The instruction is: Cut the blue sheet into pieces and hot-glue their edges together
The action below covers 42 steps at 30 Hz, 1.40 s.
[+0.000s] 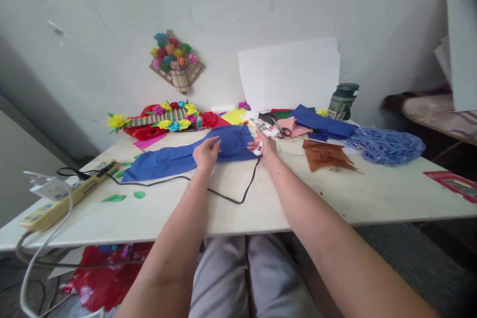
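My right hand [269, 149] is closed around a white glue gun [258, 149] with a red switch; its black cord [238, 201] runs from the handle across the table. My left hand [206, 154] hovers over a long strip of blue crepe paper [164, 159], thumb and fingertips pressed together. Whatever is in that pinch, if anything, is too small to make out. The blue paper lies flat beneath both hands. Just beyond the right hand are black-handled scissors [283, 132] on pink paper.
On the left stands a yellow power strip [87, 185] with plugs, beside green paper leaves [114, 198]. Behind lies a bamboo piece with paper flowers [173, 126]. To the right are brown crepe paper [324, 155], a blue yarn bundle [391, 146] and a dark green jar [343, 102].
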Tool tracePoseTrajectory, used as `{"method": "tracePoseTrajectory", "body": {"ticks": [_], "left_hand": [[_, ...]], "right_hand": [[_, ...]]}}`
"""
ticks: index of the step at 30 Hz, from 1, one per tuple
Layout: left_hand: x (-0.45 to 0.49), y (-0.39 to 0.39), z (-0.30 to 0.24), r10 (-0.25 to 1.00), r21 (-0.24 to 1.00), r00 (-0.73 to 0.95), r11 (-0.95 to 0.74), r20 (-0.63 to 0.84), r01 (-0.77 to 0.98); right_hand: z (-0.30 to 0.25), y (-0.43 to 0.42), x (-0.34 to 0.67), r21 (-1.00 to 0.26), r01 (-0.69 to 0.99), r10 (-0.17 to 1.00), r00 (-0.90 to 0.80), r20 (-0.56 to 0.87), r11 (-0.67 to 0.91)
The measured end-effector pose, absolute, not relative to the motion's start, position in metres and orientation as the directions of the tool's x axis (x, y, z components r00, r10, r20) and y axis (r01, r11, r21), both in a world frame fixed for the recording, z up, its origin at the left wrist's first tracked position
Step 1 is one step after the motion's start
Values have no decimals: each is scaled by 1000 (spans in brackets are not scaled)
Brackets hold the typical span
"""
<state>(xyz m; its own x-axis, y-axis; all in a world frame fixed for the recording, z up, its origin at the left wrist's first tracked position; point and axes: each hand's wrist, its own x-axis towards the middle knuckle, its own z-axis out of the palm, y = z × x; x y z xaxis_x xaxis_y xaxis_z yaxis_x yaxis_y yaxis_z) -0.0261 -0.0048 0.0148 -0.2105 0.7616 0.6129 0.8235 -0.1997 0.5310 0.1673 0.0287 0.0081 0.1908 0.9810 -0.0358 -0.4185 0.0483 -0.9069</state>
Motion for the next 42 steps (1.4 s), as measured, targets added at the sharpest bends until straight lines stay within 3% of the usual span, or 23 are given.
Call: {"method": "tracePoseTrajectory", "body": {"ticks": [5, 10, 20, 27, 32, 42], "left_hand": [[-6, -11, 14, 733, 141, 307, -479, 607, 866], [4, -9, 6, 726, -29, 466, -526, 506, 850], [8, -8, 2, 736, -47, 515, -554, 440, 831], [7, -8, 1, 706, -44, 517, -571, 484, 820], [4, -5, 2, 705, -6, 401, -491, 585, 871], [22, -3, -3, 703, -177, 535, -519, 468, 836]], "right_hand": [[12, 25, 166, -908, -417, 976, 215, -44, 51], [10, 27, 166, -905, -421, 975, 216, -44, 52], [7, 30, 166, -909, -411, 974, 223, -34, 62], [11, 27, 166, -910, -413, 970, 233, -68, 35], [16, 23, 166, -903, -428, 971, 231, -67, 39], [10, 27, 165, -896, -439, 964, 261, -49, 73]]}}
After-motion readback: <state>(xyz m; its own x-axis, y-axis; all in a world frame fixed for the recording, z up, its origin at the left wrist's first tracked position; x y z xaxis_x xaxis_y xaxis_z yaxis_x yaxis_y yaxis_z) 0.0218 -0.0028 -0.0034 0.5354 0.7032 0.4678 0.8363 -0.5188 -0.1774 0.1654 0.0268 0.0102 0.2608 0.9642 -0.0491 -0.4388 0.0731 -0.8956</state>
